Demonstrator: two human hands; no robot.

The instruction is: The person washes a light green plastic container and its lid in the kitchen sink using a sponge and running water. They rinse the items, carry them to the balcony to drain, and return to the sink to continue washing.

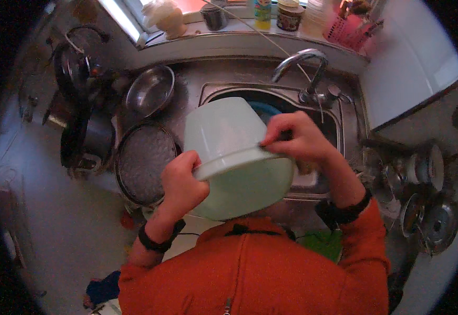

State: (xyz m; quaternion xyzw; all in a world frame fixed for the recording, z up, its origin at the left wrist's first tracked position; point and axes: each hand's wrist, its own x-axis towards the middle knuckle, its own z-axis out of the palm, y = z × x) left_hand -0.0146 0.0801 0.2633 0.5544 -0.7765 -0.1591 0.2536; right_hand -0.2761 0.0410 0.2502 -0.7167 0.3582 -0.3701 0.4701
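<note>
A pale green plastic basin (229, 130) is tilted on its side above the front of the sink, its mouth turned towards my body. My left hand (183, 181) grips the rim on the left. At the right end of the same rim, my right hand (298, 138) pinches the edge between thumb and fingers. Behind the basin lies the steel sink (333, 122), partly covered by it, with part of a blue round vessel (266, 107) showing inside. Over the sink's back edge arches a chrome faucet (301, 59); I cannot tell whether water runs.
Left of the basin are a large round metal pan or lid (148, 163) and a steel bowl (151, 91). A dark pot (95, 138) stands farther left. Jars and a pink basket (347, 33) line the windowsill. Lids (439, 222) hang at right, below a white cabinet (414, 59).
</note>
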